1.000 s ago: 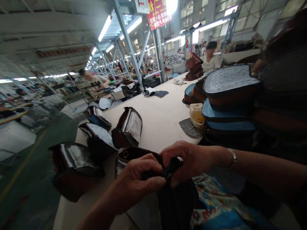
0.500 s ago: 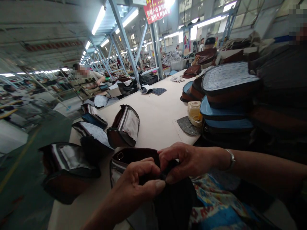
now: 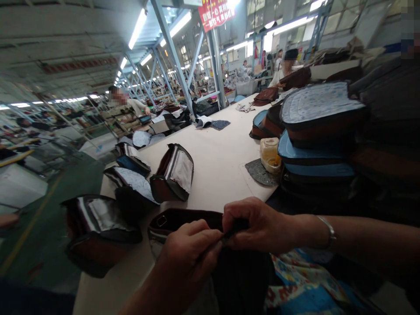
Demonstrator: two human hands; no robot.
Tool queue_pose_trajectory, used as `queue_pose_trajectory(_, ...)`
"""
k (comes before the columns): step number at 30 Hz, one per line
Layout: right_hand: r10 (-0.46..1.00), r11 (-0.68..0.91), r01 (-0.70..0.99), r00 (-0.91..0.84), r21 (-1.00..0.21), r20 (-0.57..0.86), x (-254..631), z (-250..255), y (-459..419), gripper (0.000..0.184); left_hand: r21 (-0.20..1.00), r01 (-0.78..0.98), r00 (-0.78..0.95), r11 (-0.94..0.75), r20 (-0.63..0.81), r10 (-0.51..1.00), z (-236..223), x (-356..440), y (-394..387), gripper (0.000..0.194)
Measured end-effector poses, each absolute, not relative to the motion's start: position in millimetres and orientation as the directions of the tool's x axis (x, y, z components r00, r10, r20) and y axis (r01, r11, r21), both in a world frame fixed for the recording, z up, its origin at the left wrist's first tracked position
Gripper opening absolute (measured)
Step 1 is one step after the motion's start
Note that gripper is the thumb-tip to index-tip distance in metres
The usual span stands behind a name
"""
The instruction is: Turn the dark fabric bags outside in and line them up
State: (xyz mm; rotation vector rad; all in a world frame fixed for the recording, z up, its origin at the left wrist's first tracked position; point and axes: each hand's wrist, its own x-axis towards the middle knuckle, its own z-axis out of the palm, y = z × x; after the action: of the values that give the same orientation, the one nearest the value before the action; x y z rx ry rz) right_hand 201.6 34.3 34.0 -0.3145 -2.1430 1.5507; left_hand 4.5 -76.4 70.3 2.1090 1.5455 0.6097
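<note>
A dark bag [image 3: 243,275] with a brown inside and a small metal ring stands at the near edge of the table, against my lap. My left hand [image 3: 187,253] pinches the bag's black edge between thumb and fingers. Close beside it, my right hand [image 3: 252,225] grips the same edge, fingers curled, with a silver bangle on the wrist. The fingertips of both hands almost meet, and they hide the exact spot they hold. Part of the bag's pale side panel lies behind my left forearm.
Several unfinished bags [image 3: 98,232] sit along the table's left side. To the right rises a stack of bags [image 3: 321,109] with blue and patterned panels. Before it, a yellowish plastic container [image 3: 271,155] stands by a grey pad [image 3: 259,172]. Co-workers [image 3: 126,103] are farther back.
My left fingers have drawn in closer together on the bag's edge, and my right fingers have curled more. The view has shifted slightly. A co-worker at the back has lowered a brown bag.
</note>
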Motion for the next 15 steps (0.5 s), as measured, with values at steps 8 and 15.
queue_pose_trajectory(8,0.192,0.768,-0.328,-0.701,-0.55,0.687,197.6,16.3,27.4,0.011,0.764,0.638,0.244,-0.096,-0.082,0.966,70.2,-8.8,-86.8,0.025)
queue_pose_trajectory(15,-0.062,0.962,-0.217,-0.764,-0.164,0.642,195.1,19.2,27.8,0.008,0.843,0.52,0.25,0.137,-0.304,0.919,67.8,-16.3,-80.1,0.046)
